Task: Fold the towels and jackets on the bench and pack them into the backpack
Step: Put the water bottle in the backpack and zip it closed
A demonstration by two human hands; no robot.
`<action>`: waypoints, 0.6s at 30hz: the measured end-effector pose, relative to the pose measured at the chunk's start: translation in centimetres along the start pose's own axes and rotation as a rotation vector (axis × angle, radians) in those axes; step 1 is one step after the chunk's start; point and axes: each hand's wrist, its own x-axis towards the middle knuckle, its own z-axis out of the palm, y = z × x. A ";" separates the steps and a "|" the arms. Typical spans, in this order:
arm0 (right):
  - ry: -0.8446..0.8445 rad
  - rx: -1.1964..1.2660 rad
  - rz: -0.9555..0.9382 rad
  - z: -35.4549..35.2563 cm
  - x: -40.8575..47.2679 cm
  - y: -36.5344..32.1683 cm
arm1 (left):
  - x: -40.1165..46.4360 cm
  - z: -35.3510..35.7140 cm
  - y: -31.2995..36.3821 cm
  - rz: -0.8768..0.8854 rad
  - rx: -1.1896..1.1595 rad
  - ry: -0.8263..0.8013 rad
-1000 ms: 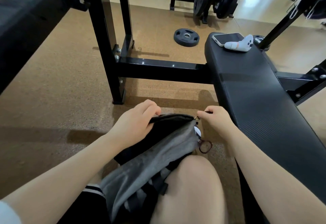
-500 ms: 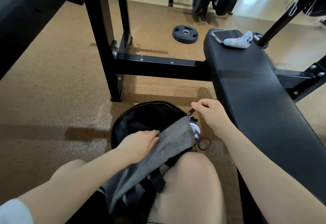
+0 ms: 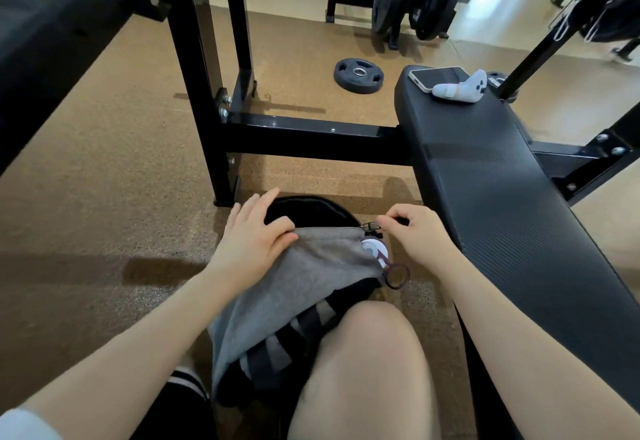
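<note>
Grey and black backpack (image 3: 298,287), black ribbed tabletop (image 3: 512,197) beside it, white phone (image 3: 440,76) and white-orange toy (image 3: 459,89) at the tabletop's far end, tan speckled floor (image 3: 104,180)

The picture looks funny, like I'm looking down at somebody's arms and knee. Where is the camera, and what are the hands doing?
The camera sits on a person's head, so you see what they see when they look down. No robot here, just two bare hands. The left hand rests on the open mouth of a backpack, grey and black, leaning against the person's knee. The right hand pinches the zipper pull at the bag's top corner. A round charm and a ring dangle there. Beside them is a black gym bench. On its far end lie a phone and a small white controller. A weight plate lies on the floor behind.
</note>
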 end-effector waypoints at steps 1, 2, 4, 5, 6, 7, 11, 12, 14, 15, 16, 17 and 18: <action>-0.008 0.006 0.037 -0.2 0.0 0.6 | 0.3 0.2 -0.3 -0.011 -0.042 -0.043; -0.004 0.021 0.084 -0.2 0.0 1.1 | 0.4 0.3 -0.1 0.010 -0.066 -0.045; 0.046 0.039 0.174 0.0 0.0 1.2 | 0.2 0.2 1.4 0.135 -0.029 0.034; 0.075 0.046 0.176 0.1 -0.1 0.6 | 0.3 0.0 2.3 0.208 -0.008 0.089; 0.093 0.050 0.129 0.1 -0.2 -0.5 | 0.5 -0.4 3.0 0.270 -0.001 0.136; 0.096 0.051 0.044 -0.2 -0.3 -2.2 | 0.9 -0.9 3.5 0.317 0.013 0.171; 0.067 0.112 -0.215 -3.3 -0.6 -8.5 | 3.4 -3.5 4.5 0.342 0.086 0.244; 0.083 0.125 -0.225 -3.8 -0.4 -8.9 | 3.6 -4.0 5.1 0.279 0.038 0.234; 0.136 0.085 -0.186 -4.0 0.2 -8.2 | 4.1 -4.1 5.5 0.055 -0.098 0.160; 0.150 0.017 -0.167 -3.7 0.2 -7.8 | 4.3 -3.8 5.6 -0.030 -0.125 0.102; 0.143 -0.047 -0.163 -3.2 -0.1 -7.6 | 4.3 -3.4 5.6 -0.046 -0.117 0.063; 0.117 -0.065 -0.196 -2.5 -0.5 -7.5 | 4.3 -3.0 5.5 -0.026 -0.104 0.037; 0.088 -0.044 -0.244 -1.9 -0.9 -7.5 | 4.3 -2.7 5.5 0.014 -0.111 0.043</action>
